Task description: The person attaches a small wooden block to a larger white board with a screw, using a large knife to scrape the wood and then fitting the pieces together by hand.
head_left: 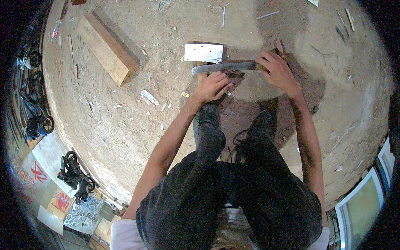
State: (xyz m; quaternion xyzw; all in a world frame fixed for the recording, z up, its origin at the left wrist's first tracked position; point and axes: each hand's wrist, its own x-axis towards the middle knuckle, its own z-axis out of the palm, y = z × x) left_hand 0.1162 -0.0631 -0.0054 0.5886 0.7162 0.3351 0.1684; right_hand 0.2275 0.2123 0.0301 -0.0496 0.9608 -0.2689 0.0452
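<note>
A machete (227,67) with a long grey blade and a rounded tip lies level across the space in front of my shoes. My right hand (277,71) is closed around its handle end. On the left, my left hand (212,86) has its fingers curled beside a narrow piece of wood (202,78), which it appears to grip just under the blade's tip end. Its fingertips and the far side of the wood are partly hidden. Just beyond the blade is a white rectangular plate (203,53) with small dark marks.
A thick wooden beam (107,49) lies on the dirt floor to the far left. A small wood piece (280,47) is beyond my right hand. Scraps and a crumpled wrapper (149,98) are scattered about. Framed panes (360,208) stand at the lower right; a small black wheeled thing (76,177) is at lower left.
</note>
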